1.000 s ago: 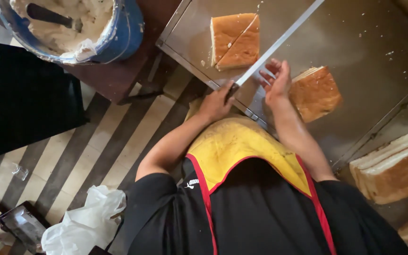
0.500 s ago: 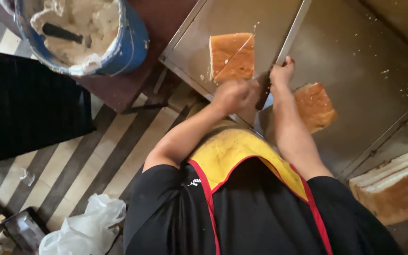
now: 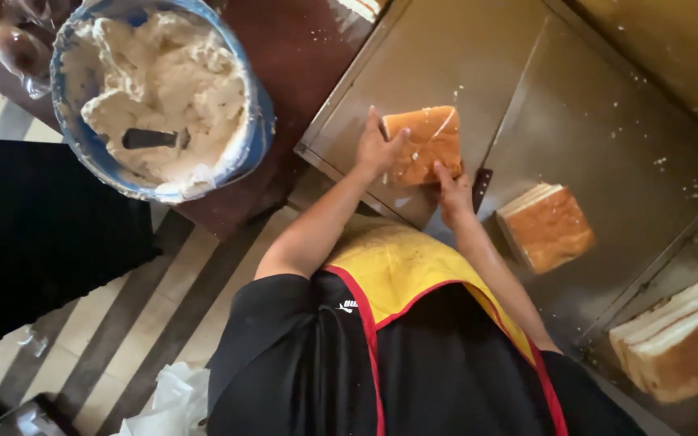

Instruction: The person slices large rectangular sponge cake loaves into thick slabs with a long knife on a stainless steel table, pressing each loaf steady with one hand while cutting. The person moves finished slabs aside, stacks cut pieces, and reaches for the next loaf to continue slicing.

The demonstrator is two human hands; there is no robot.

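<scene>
A square golden sponge slab lies on the steel worktop, near its front left corner. My left hand presses against the slab's left edge with fingers spread. At the lower right corner, my right hand pinches the slab. Just right of that hand a long knife rests on the steel, dark handle toward me and blade pointing away. Neither hand touches the knife.
A second brown cake block sits to the right on the worktop. Pale layered cake lies at the far right. A blue tub of white cream with a dark tool handle stands on a brown table at left. A white bag lies on the striped floor.
My left hand has let go of the knife, which now lies on the worktop. Both hands have moved onto the left sponge slab. The view has shifted left and closer.
</scene>
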